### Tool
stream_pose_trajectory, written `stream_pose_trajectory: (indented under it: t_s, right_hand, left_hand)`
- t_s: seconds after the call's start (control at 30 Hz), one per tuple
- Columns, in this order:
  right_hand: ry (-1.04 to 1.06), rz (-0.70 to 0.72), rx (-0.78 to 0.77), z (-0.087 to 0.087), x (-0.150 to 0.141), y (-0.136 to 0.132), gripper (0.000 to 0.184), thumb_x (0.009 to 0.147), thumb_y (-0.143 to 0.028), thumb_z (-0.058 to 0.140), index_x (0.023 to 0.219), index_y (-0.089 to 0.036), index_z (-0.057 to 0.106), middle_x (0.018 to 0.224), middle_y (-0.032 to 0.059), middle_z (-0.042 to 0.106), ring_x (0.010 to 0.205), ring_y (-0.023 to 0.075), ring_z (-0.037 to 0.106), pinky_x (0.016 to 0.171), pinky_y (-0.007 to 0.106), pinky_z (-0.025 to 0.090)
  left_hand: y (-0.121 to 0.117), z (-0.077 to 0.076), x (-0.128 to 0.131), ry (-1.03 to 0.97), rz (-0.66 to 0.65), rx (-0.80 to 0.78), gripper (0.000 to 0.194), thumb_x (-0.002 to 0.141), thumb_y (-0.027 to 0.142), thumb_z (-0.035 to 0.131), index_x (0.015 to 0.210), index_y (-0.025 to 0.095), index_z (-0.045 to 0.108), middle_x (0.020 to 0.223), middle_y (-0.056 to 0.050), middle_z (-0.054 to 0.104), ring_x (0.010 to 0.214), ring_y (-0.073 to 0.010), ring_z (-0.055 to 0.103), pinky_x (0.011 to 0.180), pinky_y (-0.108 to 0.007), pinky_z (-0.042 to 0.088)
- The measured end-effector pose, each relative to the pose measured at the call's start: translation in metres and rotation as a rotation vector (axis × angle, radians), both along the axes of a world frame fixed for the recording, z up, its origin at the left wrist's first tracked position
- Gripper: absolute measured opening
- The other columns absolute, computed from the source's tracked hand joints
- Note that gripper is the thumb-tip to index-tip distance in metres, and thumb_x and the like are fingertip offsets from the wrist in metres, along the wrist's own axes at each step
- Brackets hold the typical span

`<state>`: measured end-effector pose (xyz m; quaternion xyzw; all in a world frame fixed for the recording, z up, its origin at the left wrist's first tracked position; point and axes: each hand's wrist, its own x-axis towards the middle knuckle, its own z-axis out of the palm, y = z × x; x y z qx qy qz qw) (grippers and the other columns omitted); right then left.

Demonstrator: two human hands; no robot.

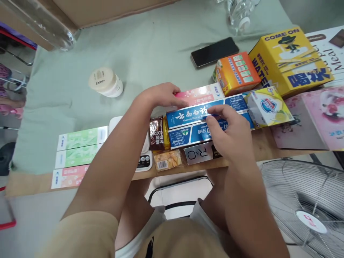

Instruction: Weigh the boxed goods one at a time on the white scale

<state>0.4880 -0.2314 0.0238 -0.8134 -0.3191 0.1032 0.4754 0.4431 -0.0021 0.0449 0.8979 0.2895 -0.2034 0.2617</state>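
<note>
My left hand (161, 95) is closed around the left end of a pink toothpaste box (200, 94), fingers at its far edge and thumb at its near edge. My right hand (228, 130) rests over two blue toothpaste boxes lying side by side. Its thumb and forefinger are pinched at the near edge of the upper blue toothpaste box (188, 116); the lower blue box (185, 136) is partly covered by that hand. Against their left ends lies a brown cocoa snack packet (156, 134). A yellow-white soap box (268, 107) touches their right side.
Green and pink boxes (77, 139) lie at left, and a Dove jar (106, 82) stands behind them. A phone (215, 53), orange box (238, 73) and yellow carton (290, 61) are at back right. Along the front edge sit a snack bag (168, 160) and silver box (199, 152). A fan (303, 204) stands below right.
</note>
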Motion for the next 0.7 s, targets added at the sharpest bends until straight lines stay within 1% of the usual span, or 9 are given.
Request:
stream_pose_trajectory:
  t_s: [0.1,0.2,0.33,0.4,0.47,0.57,0.63,0.7]
  right_hand:
    - [0.001,0.006,-0.030,0.001,0.000,0.003,0.027,0.087,-0.040,0.057,0.099,-0.023,0.073,0.098,0.0070,0.080,0.087,0.0237,0.073,0.083,0.041,0.059]
    - [-0.009,0.016,-0.075,0.001,-0.002,0.006,0.027,0.087,-0.042,0.056,0.097,-0.024,0.072,0.099,0.0071,0.080,0.088,0.0245,0.072,0.081,0.041,0.058]
    - [-0.011,0.040,-0.104,0.000,-0.005,0.010,0.028,0.087,-0.044,0.055,0.097,-0.023,0.071,0.101,0.0092,0.079,0.093,0.0273,0.072,0.086,0.044,0.058]
    - [-0.020,0.047,-0.112,-0.001,-0.007,0.013,0.028,0.087,-0.043,0.054,0.097,-0.023,0.071,0.103,0.0101,0.079,0.096,0.0284,0.073,0.088,0.046,0.058]
    - [-0.036,0.052,-0.124,-0.002,-0.008,0.014,0.027,0.087,-0.042,0.054,0.097,-0.023,0.070,0.104,0.0104,0.079,0.099,0.0294,0.073,0.091,0.047,0.058]
    - [-0.045,0.061,-0.133,-0.003,-0.009,0.014,0.027,0.087,-0.042,0.055,0.098,-0.023,0.071,0.104,0.0104,0.079,0.100,0.0301,0.073,0.093,0.049,0.058]
    - [-0.041,0.062,-0.132,-0.003,-0.008,0.014,0.027,0.087,-0.041,0.055,0.099,-0.023,0.071,0.104,0.0101,0.079,0.100,0.0295,0.073,0.093,0.049,0.059]
    - [-0.042,0.054,-0.127,-0.003,-0.008,0.013,0.025,0.088,-0.040,0.056,0.101,-0.023,0.071,0.104,0.0096,0.079,0.099,0.0286,0.073,0.092,0.048,0.059]
  left_hand:
    - [0.001,-0.003,-0.001,-0.004,-0.025,0.006,0.038,0.077,0.055,0.075,0.094,0.022,0.069,0.100,-0.004,0.074,0.096,-0.0256,0.067,0.081,-0.033,0.044]
    - [0.000,-0.007,-0.001,-0.015,-0.039,0.015,0.037,0.077,0.052,0.075,0.098,0.023,0.067,0.105,-0.004,0.073,0.097,-0.0251,0.067,0.083,-0.033,0.045]
    - [-0.002,-0.010,-0.002,-0.049,0.025,0.031,0.041,0.074,0.049,0.079,0.102,0.023,0.067,0.106,-0.005,0.073,0.098,-0.0255,0.067,0.084,-0.033,0.047]
    - [-0.004,-0.011,-0.002,-0.061,0.046,0.016,0.038,0.072,0.046,0.082,0.098,0.023,0.069,0.099,-0.004,0.072,0.094,-0.0251,0.067,0.083,-0.034,0.048]
    - [-0.005,-0.011,-0.002,-0.087,0.035,0.001,0.030,0.071,0.041,0.083,0.089,0.022,0.069,0.088,-0.003,0.070,0.089,-0.0243,0.067,0.081,-0.033,0.048]
    - [-0.007,-0.009,0.001,-0.168,0.007,0.037,0.023,0.070,0.035,0.084,0.078,0.022,0.066,0.077,-0.001,0.066,0.085,-0.0237,0.066,0.078,-0.033,0.047]
    - [-0.007,-0.005,0.001,-0.207,0.012,0.080,0.025,0.070,0.032,0.085,0.074,0.022,0.064,0.075,-0.001,0.065,0.085,-0.0245,0.067,0.079,-0.034,0.048]
    - [-0.008,0.004,-0.006,-0.252,0.059,0.121,0.028,0.067,0.028,0.088,0.071,0.022,0.061,0.073,-0.002,0.063,0.086,-0.0268,0.067,0.082,-0.038,0.049]
